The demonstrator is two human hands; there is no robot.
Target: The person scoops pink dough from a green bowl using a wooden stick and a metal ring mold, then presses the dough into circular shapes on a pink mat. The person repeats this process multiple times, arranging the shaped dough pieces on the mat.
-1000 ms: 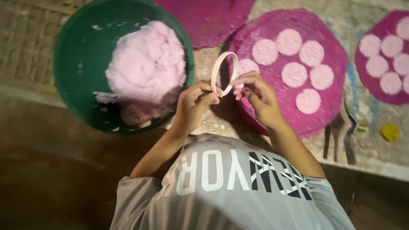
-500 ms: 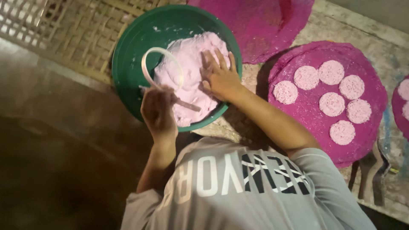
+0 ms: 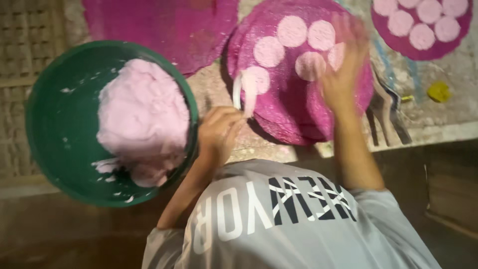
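My left hand (image 3: 218,130) grips a thin white ring mould (image 3: 238,90), seen edge-on with a smear of pink dough on it, at the left edge of a round magenta mat (image 3: 298,119). Several flat pink dough discs (image 3: 292,31) lie on that mat. My right hand (image 3: 342,73) is blurred by motion, fingers spread, hovering over the mat's right half next to the discs; nothing shows in it. A green bowl (image 3: 55,124) at the left holds a big lump of pale pink dough (image 3: 142,117), close to my left wrist.
A second magenta mat (image 3: 164,25) lies at the top centre, a third with several discs (image 3: 423,47) at the top right. A small yellow object (image 3: 439,91) sits on the stained surface at the right. Woven matting (image 3: 25,45) lies at the left.
Both hands have left the dough in the green bowl and moved right to the mat. The left hand carried the ring along; the right hand is swinging over the discs.
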